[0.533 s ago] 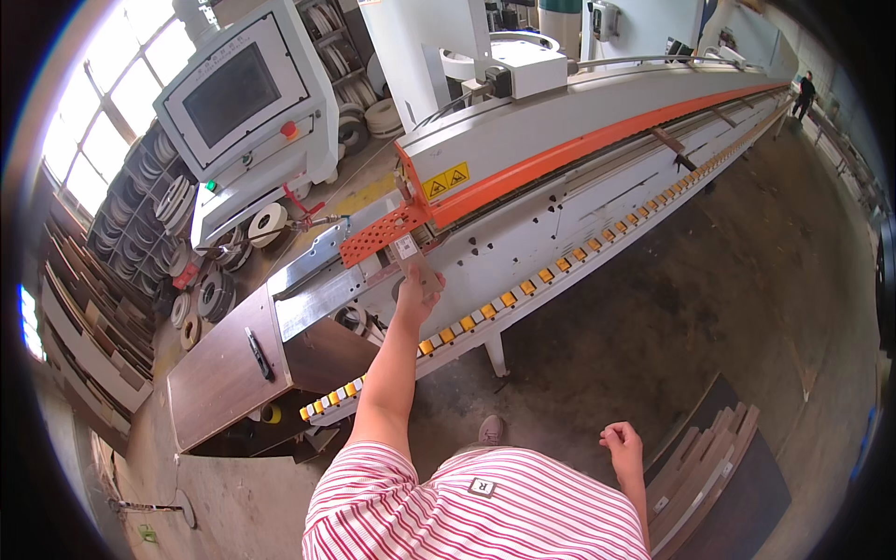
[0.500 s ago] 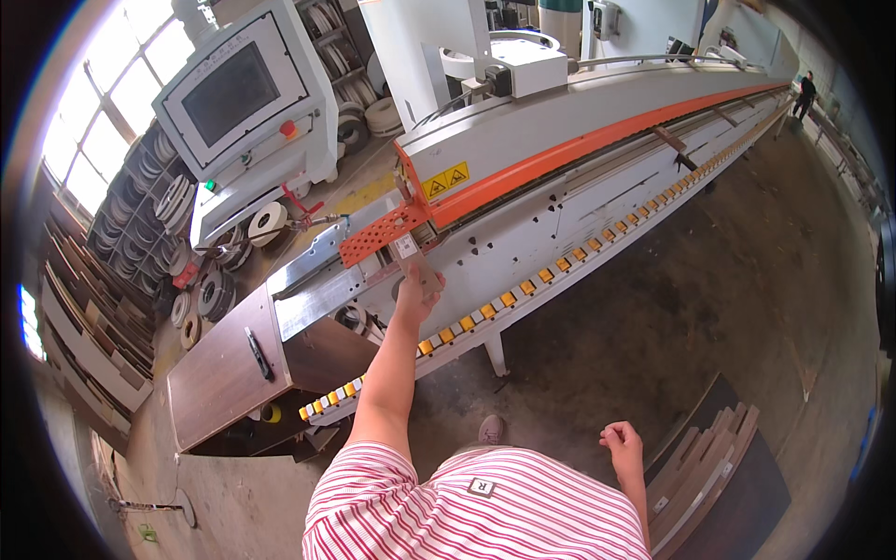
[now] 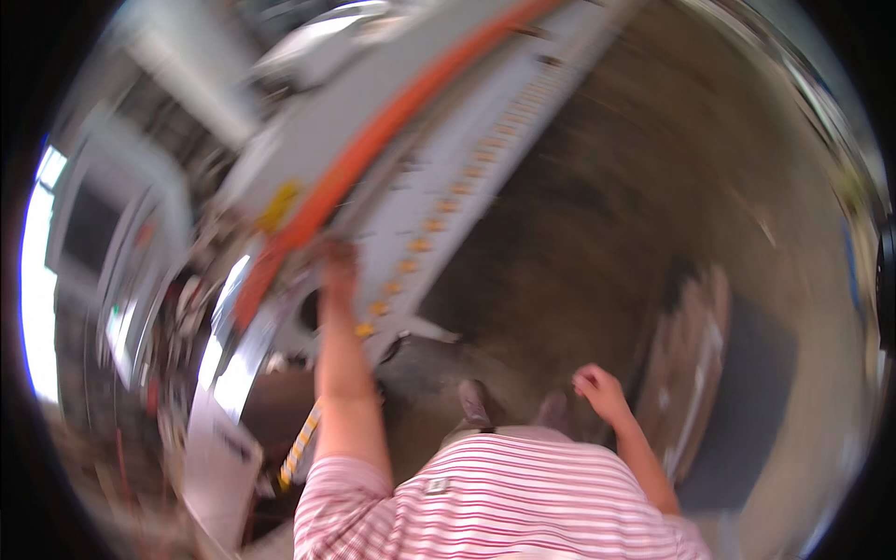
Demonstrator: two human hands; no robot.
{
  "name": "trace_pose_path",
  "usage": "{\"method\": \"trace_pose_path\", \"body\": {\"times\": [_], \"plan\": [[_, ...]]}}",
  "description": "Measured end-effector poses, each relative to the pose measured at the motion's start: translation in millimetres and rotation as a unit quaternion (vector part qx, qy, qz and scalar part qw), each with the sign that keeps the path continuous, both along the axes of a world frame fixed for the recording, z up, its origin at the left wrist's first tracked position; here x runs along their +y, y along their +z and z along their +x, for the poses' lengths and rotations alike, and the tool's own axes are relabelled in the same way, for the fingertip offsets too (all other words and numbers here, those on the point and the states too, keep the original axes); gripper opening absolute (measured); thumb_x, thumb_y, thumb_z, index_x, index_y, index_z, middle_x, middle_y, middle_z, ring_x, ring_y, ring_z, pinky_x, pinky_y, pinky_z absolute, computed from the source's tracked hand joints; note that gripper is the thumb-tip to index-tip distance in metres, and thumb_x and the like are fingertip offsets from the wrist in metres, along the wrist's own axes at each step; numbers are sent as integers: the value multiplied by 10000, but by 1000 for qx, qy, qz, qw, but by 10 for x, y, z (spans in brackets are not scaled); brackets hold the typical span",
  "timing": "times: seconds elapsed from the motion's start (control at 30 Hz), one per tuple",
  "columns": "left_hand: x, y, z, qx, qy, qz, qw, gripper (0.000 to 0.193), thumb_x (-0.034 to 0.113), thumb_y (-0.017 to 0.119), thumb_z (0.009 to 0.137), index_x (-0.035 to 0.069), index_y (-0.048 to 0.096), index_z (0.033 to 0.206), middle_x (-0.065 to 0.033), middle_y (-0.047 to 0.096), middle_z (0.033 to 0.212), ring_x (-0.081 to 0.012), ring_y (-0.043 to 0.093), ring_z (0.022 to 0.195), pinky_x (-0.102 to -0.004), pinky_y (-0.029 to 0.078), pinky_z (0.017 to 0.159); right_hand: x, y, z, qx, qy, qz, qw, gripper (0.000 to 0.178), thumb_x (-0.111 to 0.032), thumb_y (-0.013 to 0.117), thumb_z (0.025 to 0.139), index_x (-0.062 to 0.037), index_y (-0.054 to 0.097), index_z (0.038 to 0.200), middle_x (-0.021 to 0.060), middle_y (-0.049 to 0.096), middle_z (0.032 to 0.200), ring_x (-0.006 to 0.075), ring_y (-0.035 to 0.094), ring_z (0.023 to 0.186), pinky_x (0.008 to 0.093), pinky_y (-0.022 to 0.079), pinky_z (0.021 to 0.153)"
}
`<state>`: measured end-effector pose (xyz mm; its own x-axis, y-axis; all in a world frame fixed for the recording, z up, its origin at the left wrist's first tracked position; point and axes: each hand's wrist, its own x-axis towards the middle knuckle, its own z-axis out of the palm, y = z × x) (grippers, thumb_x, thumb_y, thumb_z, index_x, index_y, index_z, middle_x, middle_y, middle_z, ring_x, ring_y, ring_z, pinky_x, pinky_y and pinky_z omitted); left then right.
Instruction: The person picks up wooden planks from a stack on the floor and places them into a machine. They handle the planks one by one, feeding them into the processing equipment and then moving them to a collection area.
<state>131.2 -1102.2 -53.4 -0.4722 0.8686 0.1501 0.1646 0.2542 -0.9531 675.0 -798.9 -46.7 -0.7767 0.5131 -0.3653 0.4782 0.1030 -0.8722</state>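
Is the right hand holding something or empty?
Empty, as far as shows: the right hand hangs loosely curled, apart from the stacked brown boards, with nothing visible in it.

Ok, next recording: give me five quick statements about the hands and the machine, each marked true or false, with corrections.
1. The left hand is at the machine, near the lower end of its orange strip. True.
2. The right hand grips a board. False: the right hand is held apart from the stacked boards.
3. Blur hides whether the left hand holds anything. True.
4. The dark screen stands at the picture's right edge. False: the dark screen is on the left.
5. The row of yellow pads runs along the machine's side. True.
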Motion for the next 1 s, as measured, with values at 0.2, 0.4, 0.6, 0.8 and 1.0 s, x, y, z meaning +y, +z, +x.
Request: {"method": "trace_pose_path", "body": {"times": [0.2,0.4,0.6,0.8,1.0], "plan": [[240,36,-616,-400,104,222,883,423,263,390,1009,8,470,1336,-249,513,1320,-407,488,1223,-523,362,1040,-40,-811,1078,-94,-129,64,985,276,-307,697,821,-51,662,918,165,701,874,327,688,866,398,534,757],[599,293,109,-407,-16,711,573,370,272,512,1002,-5,469,1244,-184,554,1171,-298,566,1049,-401,470,904,448,-1650,2409,-328,-279,163,888,464,-237,733,746,35,557,1078,264,619,1093,417,612,1027,458,524,855],[711,96,2179,-603,17,571,557,348,106,531,994,12,422,1312,-121,545,1078,-219,547,972,-370,477,885,1025,-2105,3221,-463,-363,226,776,841,-249,835,691,27,391,1349,223,478,1325,385,504,1221,441,455,1010],[124,-173,3316,-801,158,198,543,405,151,582,949,34,425,1303,-144,660,1062,-220,664,952,-357,522,828,1312,-2419,3306,-493,-348,127,787,912,-241,852,660,27,366,1383,219,510,1326,364,525,1226,436,479,985],[-224,-437,3414,-814,344,194,426,294,140,544,960,23,477,1221,-105,689,926,-208,681,789,-332,537,717,1360,-2325,3377,-449,-336,89,823,895,-238,829,657,-65,358,1398,184,577,1268,336,570,1188,466,495,950]]}}
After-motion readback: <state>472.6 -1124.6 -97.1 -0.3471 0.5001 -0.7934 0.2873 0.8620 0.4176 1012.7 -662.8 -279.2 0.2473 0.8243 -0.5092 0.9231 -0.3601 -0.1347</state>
